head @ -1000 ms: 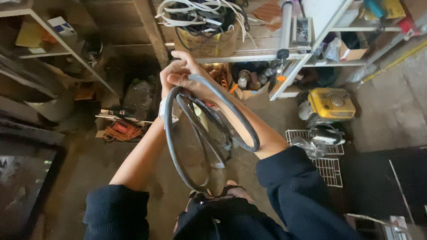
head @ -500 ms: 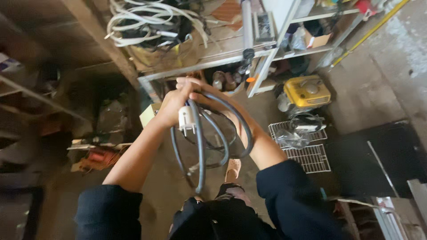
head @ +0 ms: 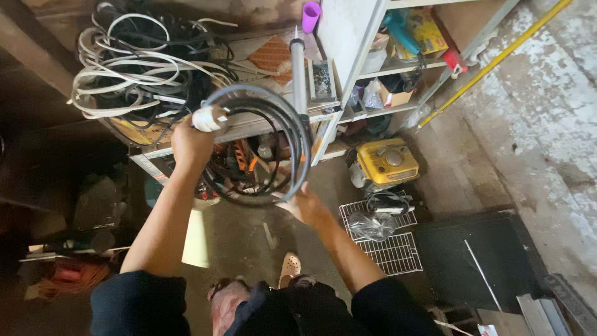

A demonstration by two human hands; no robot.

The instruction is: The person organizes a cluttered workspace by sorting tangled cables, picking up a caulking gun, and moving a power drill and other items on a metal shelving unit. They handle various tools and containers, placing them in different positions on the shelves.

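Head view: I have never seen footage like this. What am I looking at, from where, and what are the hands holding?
A camera worn on a person's head looks down past their dark sleeves. There is no machine, only two bare hands. The left hand grips the coiled grey-black cable at the top, beside its white plug. The right hand supports the coil from below. Behind are a metal shelf with a tangle of white and black cables; on the concrete floor sit a yellow box-shaped engine machine and white wire racks.

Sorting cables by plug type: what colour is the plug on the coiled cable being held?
White, on a grey coiled cable; the plug shows best in the head view.
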